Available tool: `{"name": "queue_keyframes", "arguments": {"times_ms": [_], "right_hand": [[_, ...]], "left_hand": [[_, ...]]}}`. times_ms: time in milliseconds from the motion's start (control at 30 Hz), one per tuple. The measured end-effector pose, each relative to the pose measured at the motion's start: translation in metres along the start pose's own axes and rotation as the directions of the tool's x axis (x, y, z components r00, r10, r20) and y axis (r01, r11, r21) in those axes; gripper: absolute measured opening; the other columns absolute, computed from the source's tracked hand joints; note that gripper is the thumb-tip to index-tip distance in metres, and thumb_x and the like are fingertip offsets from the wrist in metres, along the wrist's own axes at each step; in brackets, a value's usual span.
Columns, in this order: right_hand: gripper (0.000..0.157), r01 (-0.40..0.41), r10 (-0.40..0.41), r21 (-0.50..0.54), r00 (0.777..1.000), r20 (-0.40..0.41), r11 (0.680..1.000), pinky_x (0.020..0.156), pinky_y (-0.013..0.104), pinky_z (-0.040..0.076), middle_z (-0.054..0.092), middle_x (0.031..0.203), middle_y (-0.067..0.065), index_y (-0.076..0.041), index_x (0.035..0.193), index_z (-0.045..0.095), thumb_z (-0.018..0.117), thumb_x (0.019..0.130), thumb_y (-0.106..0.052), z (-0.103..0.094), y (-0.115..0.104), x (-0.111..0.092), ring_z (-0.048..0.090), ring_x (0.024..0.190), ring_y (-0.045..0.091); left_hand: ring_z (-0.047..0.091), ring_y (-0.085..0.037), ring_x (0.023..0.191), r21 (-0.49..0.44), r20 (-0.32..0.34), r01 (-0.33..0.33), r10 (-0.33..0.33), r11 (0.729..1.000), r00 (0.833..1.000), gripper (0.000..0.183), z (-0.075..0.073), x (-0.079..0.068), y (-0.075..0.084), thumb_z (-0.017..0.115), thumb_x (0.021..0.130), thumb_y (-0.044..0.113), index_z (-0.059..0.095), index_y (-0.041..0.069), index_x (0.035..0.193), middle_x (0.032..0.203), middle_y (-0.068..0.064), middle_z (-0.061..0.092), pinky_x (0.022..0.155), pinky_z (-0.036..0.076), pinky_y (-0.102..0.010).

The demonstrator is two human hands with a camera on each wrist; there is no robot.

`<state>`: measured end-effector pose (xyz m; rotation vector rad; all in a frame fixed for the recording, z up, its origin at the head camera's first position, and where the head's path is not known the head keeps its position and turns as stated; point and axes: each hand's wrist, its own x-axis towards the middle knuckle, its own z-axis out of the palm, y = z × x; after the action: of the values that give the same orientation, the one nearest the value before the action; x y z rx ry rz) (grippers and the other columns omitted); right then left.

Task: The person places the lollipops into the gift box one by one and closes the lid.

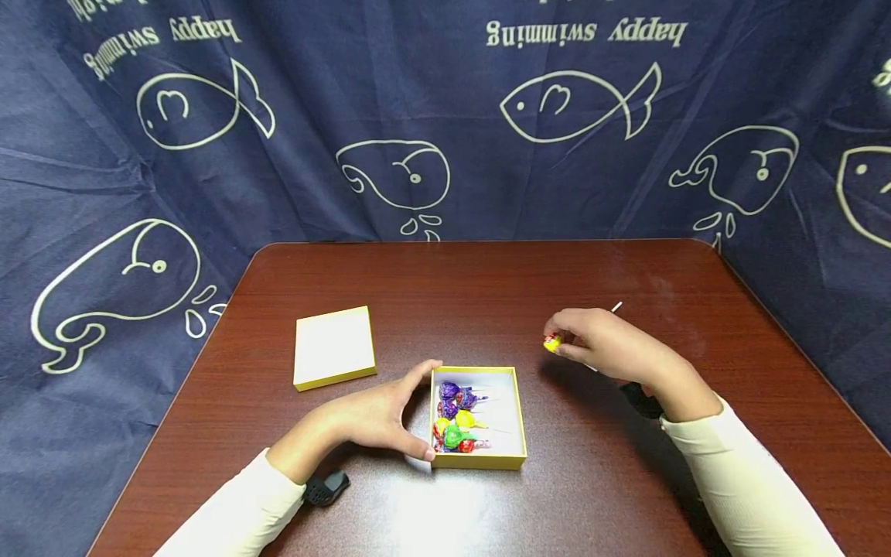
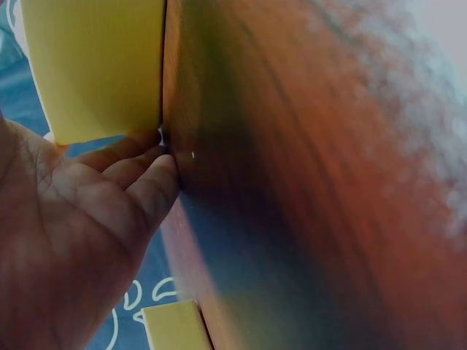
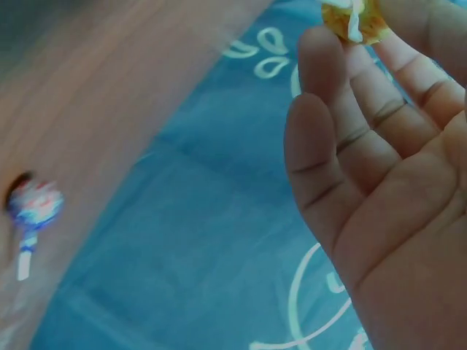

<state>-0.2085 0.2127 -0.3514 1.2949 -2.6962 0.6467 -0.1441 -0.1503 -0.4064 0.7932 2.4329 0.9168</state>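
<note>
My left hand holds the left side of a yellow box, thumb at the near corner and index finger at the far one. Inside the box, several wrapped lollipops in purple, yellow, green and red lie toward its left side, sticks pointing right. To the right of the box and above the table, my right hand pinches a yellow-and-red lollipop by its head between thumb and fingertips. A blue-and-white wrapped lollipop lies on the table in the right wrist view.
A yellow-sided lid with a pale top lies left of and behind the box. Beyond my right hand a white stick shows. Dark blue cloth hangs behind and beside the brown table.
</note>
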Motion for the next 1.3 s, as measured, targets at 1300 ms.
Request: {"name": "queue_keyframes", "arguments": {"times_ms": [1300], "right_hand": [[0.019,0.402,-0.380,-0.051,0.895,0.236,0.914,0.070,0.025,0.046,0.053,0.081,-0.010,-0.015,0.089,0.060,0.073,0.082,-0.003,0.051,-0.094,0.059,0.052,0.078,0.009]], "left_hand": [[0.038,-0.020,0.136,-0.027,0.027,0.003,-0.002,1.000,1.000,0.121,-0.002,-0.001,0.000,0.085,0.069,0.054,0.008,0.024,0.158,0.154,-0.009,0.034,0.113,0.028,-0.043]]}}
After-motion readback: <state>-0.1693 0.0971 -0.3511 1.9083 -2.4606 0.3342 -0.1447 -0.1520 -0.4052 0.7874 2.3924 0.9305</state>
